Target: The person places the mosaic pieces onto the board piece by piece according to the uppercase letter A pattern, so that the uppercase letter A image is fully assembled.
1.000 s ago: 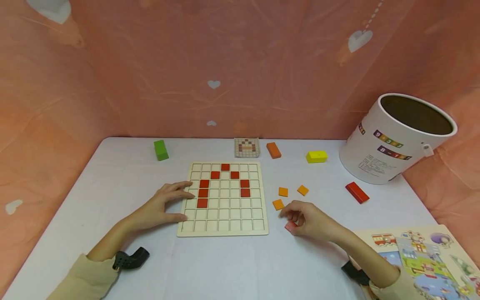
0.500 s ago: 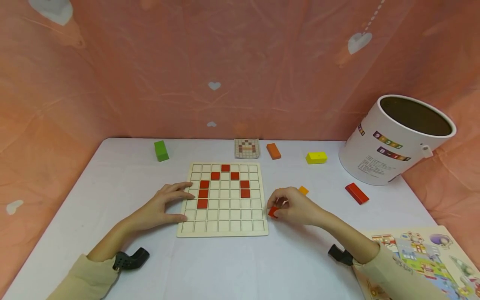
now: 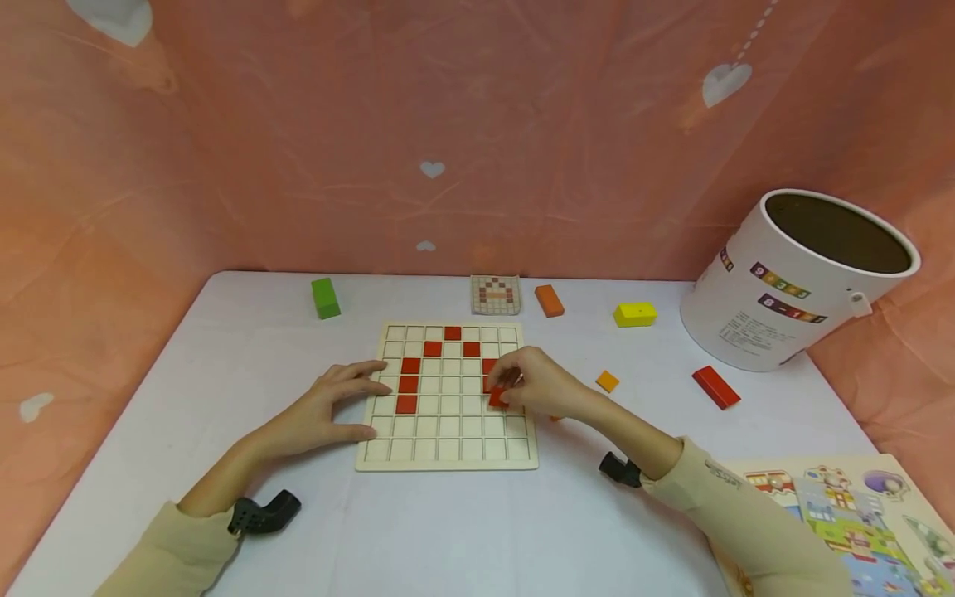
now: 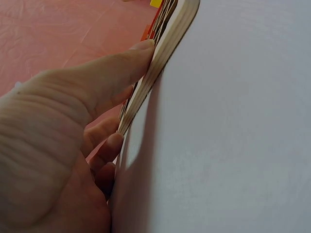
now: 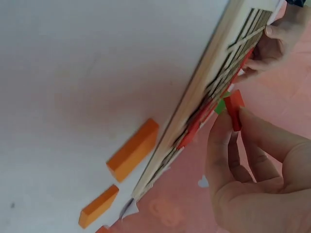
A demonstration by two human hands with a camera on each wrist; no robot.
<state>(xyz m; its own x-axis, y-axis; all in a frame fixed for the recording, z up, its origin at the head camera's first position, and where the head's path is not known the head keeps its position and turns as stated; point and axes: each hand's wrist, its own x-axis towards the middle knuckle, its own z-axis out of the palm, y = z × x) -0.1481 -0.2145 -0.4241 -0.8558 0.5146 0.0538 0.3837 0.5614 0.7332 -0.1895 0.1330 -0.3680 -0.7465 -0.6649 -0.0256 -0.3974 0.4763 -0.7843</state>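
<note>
The pale wooden grid board point(image 3: 449, 427) lies flat on the white table, with several red square tiles point(image 3: 408, 384) set in its cells in an arch shape. My left hand point(image 3: 328, 410) rests at the board's left edge, fingers loosely spread and thumb on the rim point(image 4: 155, 73). Over the right part of the grid, my right hand point(image 3: 543, 383) pinches a red square tile point(image 5: 234, 109) between thumb and fingertips. That hand overlaps the red tiles on the right side of the arch in the head view. In the right wrist view the held tile is tilted above the board.
Orange square tiles point(image 3: 608, 381) lie right of the board, some hidden by the right hand. Behind stand a pattern card point(image 3: 496, 295) and green point(image 3: 325, 298), orange point(image 3: 549, 301) and yellow point(image 3: 635, 314) blocks. Rightward are a red block point(image 3: 716, 387), white bucket point(image 3: 776, 298) and picture board point(image 3: 888, 464).
My right hand has carried the red tile leftward from the table beside the orange tiles to over the grid's right part. The left hand has stayed at the board's edge.
</note>
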